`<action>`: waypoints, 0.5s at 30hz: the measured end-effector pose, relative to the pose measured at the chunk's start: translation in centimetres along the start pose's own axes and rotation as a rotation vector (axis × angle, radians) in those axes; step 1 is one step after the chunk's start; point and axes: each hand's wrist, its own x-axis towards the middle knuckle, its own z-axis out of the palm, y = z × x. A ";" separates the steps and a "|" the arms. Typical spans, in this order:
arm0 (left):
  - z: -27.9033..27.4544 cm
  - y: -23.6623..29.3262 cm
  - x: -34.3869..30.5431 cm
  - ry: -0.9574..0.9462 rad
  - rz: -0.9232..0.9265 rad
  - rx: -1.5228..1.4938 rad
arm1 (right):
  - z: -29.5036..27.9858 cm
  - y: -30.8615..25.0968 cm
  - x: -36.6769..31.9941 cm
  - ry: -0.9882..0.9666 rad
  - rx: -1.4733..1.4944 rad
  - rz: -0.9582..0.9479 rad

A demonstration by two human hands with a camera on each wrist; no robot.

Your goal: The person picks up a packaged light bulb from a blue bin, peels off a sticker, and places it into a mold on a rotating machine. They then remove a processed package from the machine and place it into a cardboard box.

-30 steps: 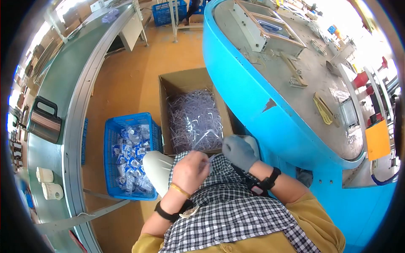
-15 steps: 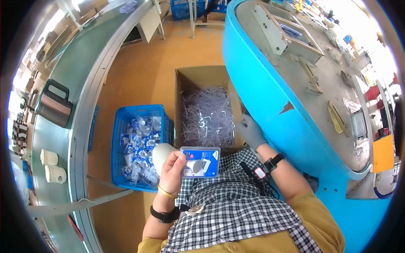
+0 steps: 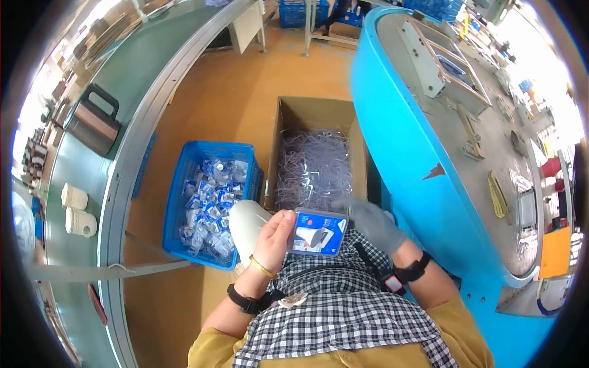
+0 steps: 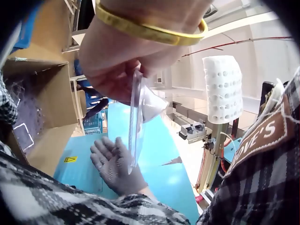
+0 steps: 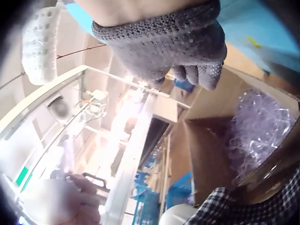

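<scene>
The bare left hand (image 3: 274,240) pinches the left edge of a clear blister pack (image 3: 318,232) with a blue card and a white round piece inside. In the left wrist view the pack (image 4: 136,117) is edge-on, its white piece bulging to one side. The gloved right hand (image 3: 375,226), blurred, is just right of the pack; its fingers look relaxed and hold nothing in the left wrist view (image 4: 117,166). Beyond the hands stands a cardboard box (image 3: 314,109) holding clear plastic strips (image 3: 313,162).
A blue basket (image 3: 173,211) of small blue-and-white packs stands left of the box. On the green-topped bench (image 3: 144,67) at left are a metal kettle (image 3: 92,126) and two white rolls (image 3: 80,221). A blue curved machine table (image 3: 399,116) borders the right.
The left hand has brought the blister pack up into clear view, its card face showing. The right hand moved out beside the box, then back in near the pack. The view has shifted.
</scene>
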 end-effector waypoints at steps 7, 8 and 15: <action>1.3 1.6 -0.4 0.059 0.148 0.135 | -0.4 -3.1 -2.2 -0.078 0.051 0.263; 1.0 1.3 -0.4 0.059 0.152 0.133 | -0.5 -3.1 -2.4 -0.036 0.004 0.268; 1.7 2.3 -0.9 -0.019 0.541 0.894 | 0.1 -3.2 -3.0 0.032 0.100 0.194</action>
